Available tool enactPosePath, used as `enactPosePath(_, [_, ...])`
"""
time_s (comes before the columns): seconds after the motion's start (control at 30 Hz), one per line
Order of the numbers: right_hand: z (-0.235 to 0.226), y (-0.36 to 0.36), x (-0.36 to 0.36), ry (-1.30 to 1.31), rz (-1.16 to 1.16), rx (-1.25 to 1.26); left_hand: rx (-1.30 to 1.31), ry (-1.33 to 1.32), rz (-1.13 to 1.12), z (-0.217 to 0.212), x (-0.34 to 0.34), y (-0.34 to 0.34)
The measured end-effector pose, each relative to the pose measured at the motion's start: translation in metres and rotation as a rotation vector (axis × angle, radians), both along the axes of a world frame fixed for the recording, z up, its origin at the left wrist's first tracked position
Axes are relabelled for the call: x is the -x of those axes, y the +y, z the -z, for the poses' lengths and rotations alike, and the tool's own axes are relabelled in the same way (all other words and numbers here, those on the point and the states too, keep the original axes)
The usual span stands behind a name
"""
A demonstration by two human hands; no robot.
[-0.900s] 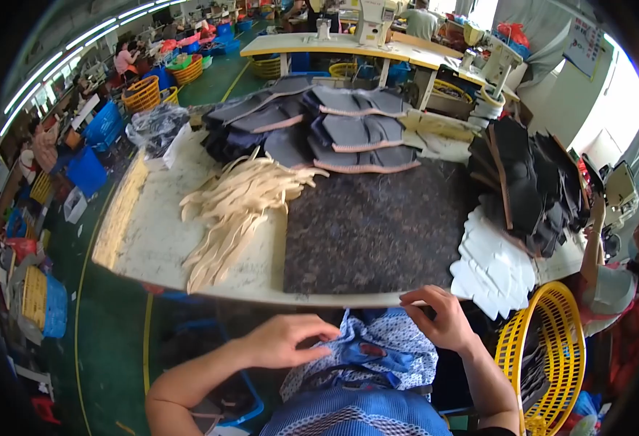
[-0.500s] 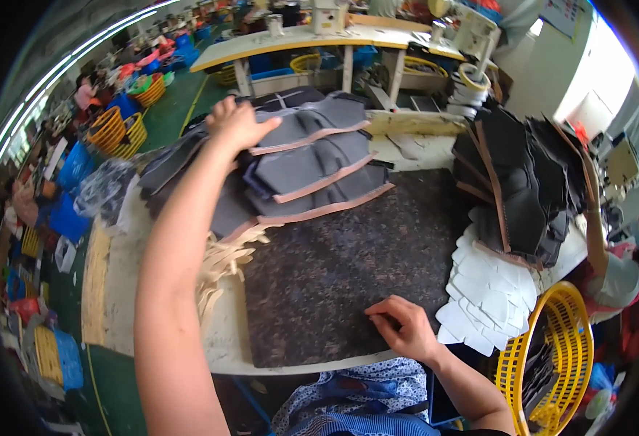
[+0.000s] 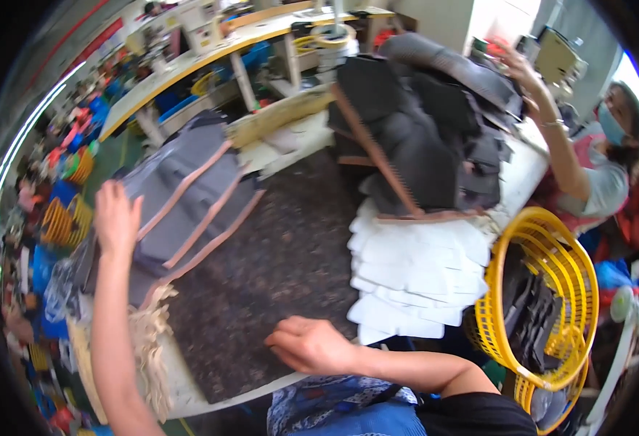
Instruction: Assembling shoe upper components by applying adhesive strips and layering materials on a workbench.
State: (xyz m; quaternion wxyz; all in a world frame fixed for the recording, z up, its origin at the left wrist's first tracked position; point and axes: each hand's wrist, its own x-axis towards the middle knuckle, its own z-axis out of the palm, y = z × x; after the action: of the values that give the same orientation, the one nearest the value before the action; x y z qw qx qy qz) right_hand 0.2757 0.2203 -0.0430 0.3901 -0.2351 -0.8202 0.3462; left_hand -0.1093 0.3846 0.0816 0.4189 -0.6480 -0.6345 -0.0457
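The grey panels (image 3: 200, 200) lie overlapped on the desk (image 3: 316, 132), left of the dark mat (image 3: 261, 276). The left hand (image 3: 118, 221) is on them, thumb apart; whether its fingers clamp one, I cannot tell. The right hand (image 3: 316, 347), fingers curled together, is over the mat. White pieces (image 3: 414, 272) lie to its right.
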Motion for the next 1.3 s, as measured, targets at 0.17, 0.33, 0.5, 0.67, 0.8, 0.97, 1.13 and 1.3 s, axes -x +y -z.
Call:
enactPosePath(0.17, [0.009,0.001,-0.002,0.024,-0.047,-0.003,0.017,-0.337,0.034,-0.002,-0.004,0.001])
enactPosePath(0.33, [0.0,-0.001,-0.002,-0.01,-0.024,-0.021,0.119,-1.031,0.48,-0.016,-0.021,0.003])
enactPosePath(0.5, [-0.003,0.0,0.003,-0.065,0.008,-0.067,-0.112,-1.096,0.746,-0.089,-0.047,-0.062])
enactPosePath(0.67, [-0.025,-0.019,-0.003,-0.093,-0.122,0.091,0.27,-1.52,0.732,-0.066,-0.069,-0.181])
enactPosePath(0.8, [-0.085,-0.05,-0.003,-0.154,-0.614,0.044,0.766,-1.557,0.262,0.065,-0.086,-0.262])
enactPosePath(0.97, [-0.123,-0.036,0.034,-0.244,-0.628,-0.01,0.056,-0.949,0.493,0.096,-0.096,-0.314])
enactPosePath(1.13, [-0.125,-0.022,0.147,-0.327,-0.493,-0.079,-0.27,-1.16,-0.045,0.111,-0.005,-0.413])
enactPosePath(1.3, [-0.069,-0.045,0.288,-0.153,-0.675,-0.604,-0.191,-1.039,-0.143,0.122,0.026,-0.442])
